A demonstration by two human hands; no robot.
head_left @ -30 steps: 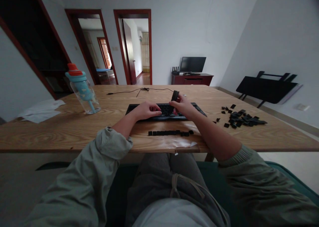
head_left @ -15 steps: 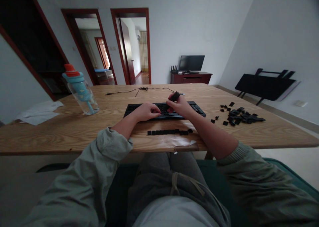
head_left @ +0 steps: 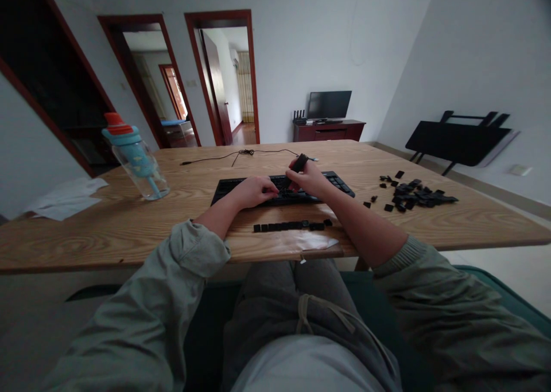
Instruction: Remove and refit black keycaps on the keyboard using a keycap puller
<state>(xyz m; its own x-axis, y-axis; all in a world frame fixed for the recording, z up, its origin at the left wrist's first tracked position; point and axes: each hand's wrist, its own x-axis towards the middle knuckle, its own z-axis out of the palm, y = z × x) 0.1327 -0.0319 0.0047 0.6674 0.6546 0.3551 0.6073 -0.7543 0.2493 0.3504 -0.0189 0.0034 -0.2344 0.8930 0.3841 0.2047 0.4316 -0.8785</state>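
Observation:
A black keyboard [head_left: 341,186] lies on the wooden table in front of me, its middle partly hidden by my hands. My right hand [head_left: 310,181] is closed around a short, thick black-handled tool [head_left: 299,162], which leans over the keys; its working end is too dark and small to make out. Over the keyboard's middle, my left hand [head_left: 255,191] rests with fingertips pinched together, and whatever they hold does not show. Between keyboard and table edge runs a row of loose black keycaps [head_left: 286,226].
A pile of black keycaps [head_left: 415,198] spreads to the right. At the left stand a clear bottle with red and blue lid [head_left: 136,156] and white paper [head_left: 64,198]. A thin black cable [head_left: 215,160] lies behind the keyboard on the table [head_left: 181,240].
The view has shifted slightly. My right hand still holds the black-handled tool, now tilted a little differently. My left hand stays almost in place on the keyboard.

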